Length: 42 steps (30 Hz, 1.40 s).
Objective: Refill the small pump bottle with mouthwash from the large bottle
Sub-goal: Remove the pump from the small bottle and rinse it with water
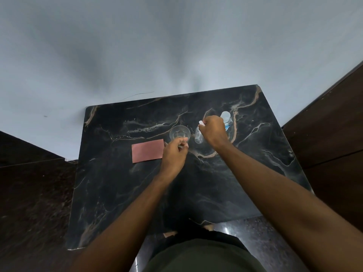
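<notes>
Toward one o'clock on the dark marbled surface (117, 183), the right hand (213, 130) is closed on the white pump top of the small pump bottle (198, 136); the large bottle (226, 119) stands just behind. The left hand (174, 152) pinches a clear glass (179, 133), a pink cloth (148, 151) at its nine o'clock. Likely step: unscrewing the pump; next comes lifting it clear. Grey wall at twelve o'clock.

We see a black desk (117, 193) veined in tan and white, a dusty pink cloth (147, 151), and a clear glass (179, 133).
</notes>
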### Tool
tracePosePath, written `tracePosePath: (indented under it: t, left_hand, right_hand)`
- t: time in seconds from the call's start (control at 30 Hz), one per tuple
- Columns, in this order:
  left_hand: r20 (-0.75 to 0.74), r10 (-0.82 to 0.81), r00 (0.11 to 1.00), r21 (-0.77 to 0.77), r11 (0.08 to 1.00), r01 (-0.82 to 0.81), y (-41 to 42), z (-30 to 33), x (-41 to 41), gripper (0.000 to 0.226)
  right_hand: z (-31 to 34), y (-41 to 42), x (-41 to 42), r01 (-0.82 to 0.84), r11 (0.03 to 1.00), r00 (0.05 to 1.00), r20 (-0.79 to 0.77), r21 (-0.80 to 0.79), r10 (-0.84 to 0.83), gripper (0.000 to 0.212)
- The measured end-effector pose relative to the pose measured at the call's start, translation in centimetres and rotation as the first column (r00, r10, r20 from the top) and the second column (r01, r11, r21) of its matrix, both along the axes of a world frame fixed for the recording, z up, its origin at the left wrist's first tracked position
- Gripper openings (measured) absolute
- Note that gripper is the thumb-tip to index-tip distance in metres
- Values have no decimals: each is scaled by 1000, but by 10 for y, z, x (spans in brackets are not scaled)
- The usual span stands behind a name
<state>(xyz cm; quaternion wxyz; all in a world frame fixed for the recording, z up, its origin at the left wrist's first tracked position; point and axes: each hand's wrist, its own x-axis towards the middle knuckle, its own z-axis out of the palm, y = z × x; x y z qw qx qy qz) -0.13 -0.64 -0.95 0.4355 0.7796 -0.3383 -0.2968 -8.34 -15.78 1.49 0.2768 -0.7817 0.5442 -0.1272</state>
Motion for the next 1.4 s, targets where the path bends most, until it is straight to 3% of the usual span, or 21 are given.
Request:
tracePosePath:
  t: [0.37, 0.8, 1.13, 1.4]
  left_hand:
    - [-44, -5, 999, 9, 1000, 5, 25, -21, -6, 30]
    - [15, -62, 998, 38, 997, 61, 54, -50, -23, 64]
    - [45, -44, 998, -25, 999, 45, 71, -61, -34, 34]
    - [79, -46, 996, -25, 999, 48, 73, -65, -35, 33]
  right_hand:
    - [5, 40, -35, -108, 994, 991, 81, 4, 107, 13]
    - [-9, 90, -44, -254, 965, 967, 56, 69, 250, 9]
    - [-15, 120, -56, -326, 942, 945, 47, 86, 323, 9]
    - [-17, 127, -61, -318, 943, 948, 45, 96, 315, 14]
